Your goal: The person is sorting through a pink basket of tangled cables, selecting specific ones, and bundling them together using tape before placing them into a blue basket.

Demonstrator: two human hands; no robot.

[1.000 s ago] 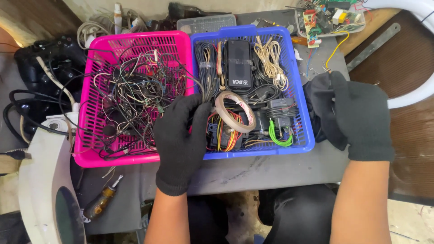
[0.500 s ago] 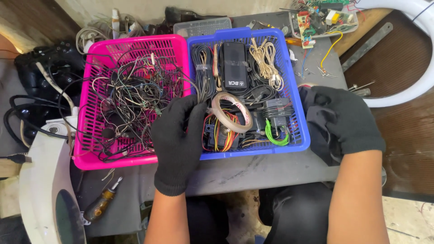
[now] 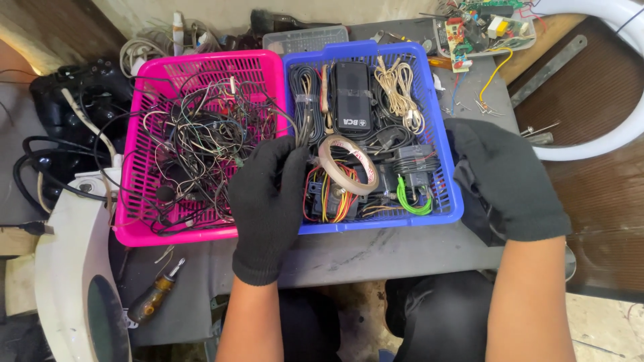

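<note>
My left hand [image 3: 268,194], in a black glove, is curled over the wall where a pink basket [image 3: 201,234] meets a blue basket [image 3: 376,224]. Its fingertips pinch thin black wires [image 3: 300,131] rising from the tangle in the pink basket. A roll of clear tape [image 3: 349,164] lies just right of that hand, on coloured wires. My right hand [image 3: 506,177], also gloved, rests against the blue basket's right wall, folded over a black object [image 3: 477,218] that is mostly hidden under it.
The blue basket also holds a black handheld device [image 3: 352,100], beige cord bundles [image 3: 399,90] and a green wire [image 3: 409,201]. A screwdriver [image 3: 154,298] lies at the grey table's near edge. Circuit boards [image 3: 483,23], a white ring lamp [image 3: 604,134] and a white appliance [image 3: 67,268] surround the baskets.
My right hand has dropped lower and closer to me beside the blue basket. My left hand stays on the wires between the baskets.
</note>
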